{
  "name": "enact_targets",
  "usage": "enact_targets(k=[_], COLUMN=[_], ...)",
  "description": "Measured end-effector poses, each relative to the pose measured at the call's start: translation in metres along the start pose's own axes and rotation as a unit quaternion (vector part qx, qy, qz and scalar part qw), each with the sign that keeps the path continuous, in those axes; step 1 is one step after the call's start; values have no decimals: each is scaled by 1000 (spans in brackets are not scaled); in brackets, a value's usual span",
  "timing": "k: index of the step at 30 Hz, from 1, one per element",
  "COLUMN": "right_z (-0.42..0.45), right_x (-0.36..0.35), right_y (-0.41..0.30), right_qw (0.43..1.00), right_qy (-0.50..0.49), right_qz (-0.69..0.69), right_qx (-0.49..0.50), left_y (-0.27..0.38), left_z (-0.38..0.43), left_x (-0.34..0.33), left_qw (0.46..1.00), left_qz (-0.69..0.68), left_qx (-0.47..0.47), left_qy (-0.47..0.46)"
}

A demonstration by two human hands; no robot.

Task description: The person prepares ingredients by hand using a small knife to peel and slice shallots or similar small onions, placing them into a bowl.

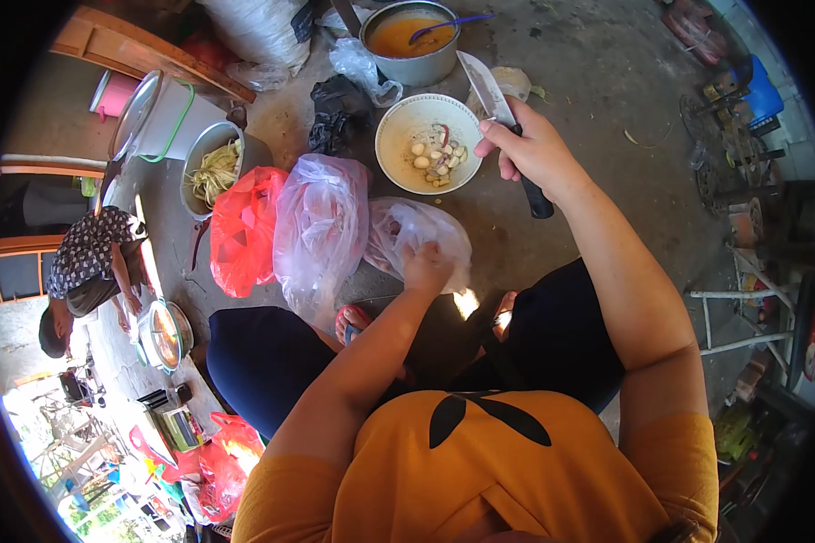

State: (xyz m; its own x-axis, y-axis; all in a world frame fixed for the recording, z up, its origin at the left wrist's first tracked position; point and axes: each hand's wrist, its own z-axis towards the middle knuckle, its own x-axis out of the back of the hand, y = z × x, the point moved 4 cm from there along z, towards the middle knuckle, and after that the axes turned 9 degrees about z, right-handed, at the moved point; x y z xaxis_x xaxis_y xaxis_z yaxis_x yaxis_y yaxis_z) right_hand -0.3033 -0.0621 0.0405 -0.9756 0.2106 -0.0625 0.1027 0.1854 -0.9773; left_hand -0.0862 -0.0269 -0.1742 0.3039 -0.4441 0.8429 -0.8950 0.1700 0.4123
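Observation:
My right hand [526, 146] holds a kitchen knife [485, 88] with a black handle, its wide blade slanting up and away from me. Just left of that hand, a pale bowl [397, 149] on the floor contains peeled cloves or bulbs [441, 159] and a thin dark-red piece. My left hand [426, 268] is at a thin clear plastic bag [414, 231], with its fingers partly hidden, so their grip is unclear. Beside this bag stand a larger clear plastic bag [320, 231] and a red plastic bag [244, 231].
A pot of orange-brown liquid [418, 71] with a blue spoon stands beyond the bowl, near a black plastic bag [339, 112]. At left are a metal pot of pale strips [193, 170] and a bending person [95, 258] beside a basin [187, 326].

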Motion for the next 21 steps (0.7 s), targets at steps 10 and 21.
enact_targets(k=[10, 21], right_z=[-5, -8], right_x=[-2, -3], right_y=[-3, -2], right_qw=[999, 999], right_qy=[-29, -40], right_qz=[13, 11], right_qx=[14, 25], left_y=[14, 106], left_z=[10, -2], left_x=[109, 29], left_qw=[969, 858], left_qz=[-222, -493], left_qx=[98, 24], left_qy=[-52, -144])
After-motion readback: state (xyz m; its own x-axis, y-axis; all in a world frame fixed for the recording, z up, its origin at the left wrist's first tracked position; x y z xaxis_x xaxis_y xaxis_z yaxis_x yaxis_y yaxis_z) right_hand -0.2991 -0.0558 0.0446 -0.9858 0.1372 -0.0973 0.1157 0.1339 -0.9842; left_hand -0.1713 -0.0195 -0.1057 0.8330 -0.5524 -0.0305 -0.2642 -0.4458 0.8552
